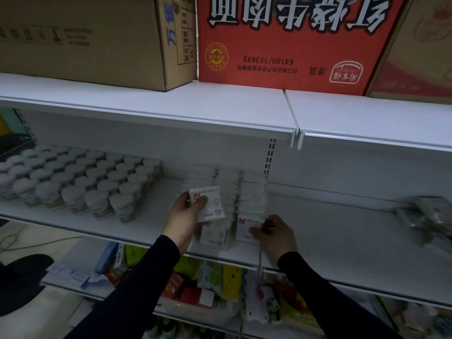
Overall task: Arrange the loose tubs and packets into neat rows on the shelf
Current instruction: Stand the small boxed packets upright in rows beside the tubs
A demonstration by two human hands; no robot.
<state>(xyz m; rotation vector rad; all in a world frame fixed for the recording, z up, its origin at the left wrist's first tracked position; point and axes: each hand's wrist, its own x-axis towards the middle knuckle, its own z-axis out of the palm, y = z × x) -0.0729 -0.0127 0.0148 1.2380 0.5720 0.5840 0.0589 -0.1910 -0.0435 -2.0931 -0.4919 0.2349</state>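
With the left hand gripping a small white rectangular packet and the right hand pinching the front packet of a standing row, a nudge risked toppling those upright rows on the white shelf.

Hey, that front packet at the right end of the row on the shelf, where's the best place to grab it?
Probably by its two narrow side edges, coming in from the open shelf front. The front packet stands upright with its flat face forward; packets sit behind and to its left, and the right hand already touches its right edge.
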